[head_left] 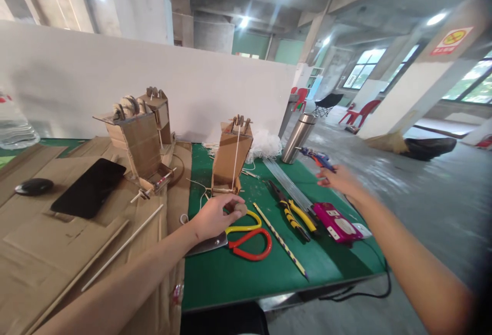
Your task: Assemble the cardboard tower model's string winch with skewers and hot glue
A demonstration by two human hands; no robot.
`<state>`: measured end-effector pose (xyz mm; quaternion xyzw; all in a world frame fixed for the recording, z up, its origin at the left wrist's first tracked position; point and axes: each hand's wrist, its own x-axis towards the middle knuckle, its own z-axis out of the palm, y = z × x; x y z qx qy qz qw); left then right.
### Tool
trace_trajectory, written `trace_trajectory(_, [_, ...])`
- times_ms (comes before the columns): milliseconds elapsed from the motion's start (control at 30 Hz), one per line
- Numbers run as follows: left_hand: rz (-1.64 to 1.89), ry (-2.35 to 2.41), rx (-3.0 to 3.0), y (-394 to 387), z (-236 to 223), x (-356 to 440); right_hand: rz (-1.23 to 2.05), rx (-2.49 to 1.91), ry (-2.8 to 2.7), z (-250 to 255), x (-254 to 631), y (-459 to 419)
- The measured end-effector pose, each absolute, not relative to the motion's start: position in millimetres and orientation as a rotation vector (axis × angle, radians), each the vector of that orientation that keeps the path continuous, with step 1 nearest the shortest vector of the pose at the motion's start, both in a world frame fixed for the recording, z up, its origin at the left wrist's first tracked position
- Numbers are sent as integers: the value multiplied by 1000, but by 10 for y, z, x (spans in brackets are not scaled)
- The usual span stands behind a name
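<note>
My left hand (215,216) pinches a small round brown piece (241,209), seemingly a cardboard disc, above the scissors (251,245) with one yellow and one red handle. Over the table's right side, my right hand (340,179) is closed round a blue glue gun (319,158), its nozzle pointing left toward a steel flask (300,138). The right hand is slightly blurred. Just beyond my left hand stands a cardboard tower (232,158) with small discs on top and a white string down its front. Part of the scissors is hidden under my left hand and wrist.
A striped pencil (280,240), yellow-black pliers (290,209), clear glue sticks (288,184) and a magenta power strip (336,222) lie on the green table. Leftward are more cardboard models (140,143), a black phone (89,187), a mouse (34,186) and a thin stick (123,247).
</note>
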<state>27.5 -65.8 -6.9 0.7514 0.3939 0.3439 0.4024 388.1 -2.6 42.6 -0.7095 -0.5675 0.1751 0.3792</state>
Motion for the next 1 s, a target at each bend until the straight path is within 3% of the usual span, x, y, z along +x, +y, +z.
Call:
trace_trajectory(167, [873,1024,1867,-660,-24,290,767,-1374,-1184,758,3447,-760])
trace_trajectory(333, [855,1008,1800,-764,38,304,1201,-1614,-1463,521,3019,-1412])
trace_trajectory(567, [770,970,1811,-995,61,196,931,-1714,-1540,99,2713,-1630])
trace_trajectory(1000, [817,888,1755,-1049,91,212,751,-1709,-1679,50,2683,-1676])
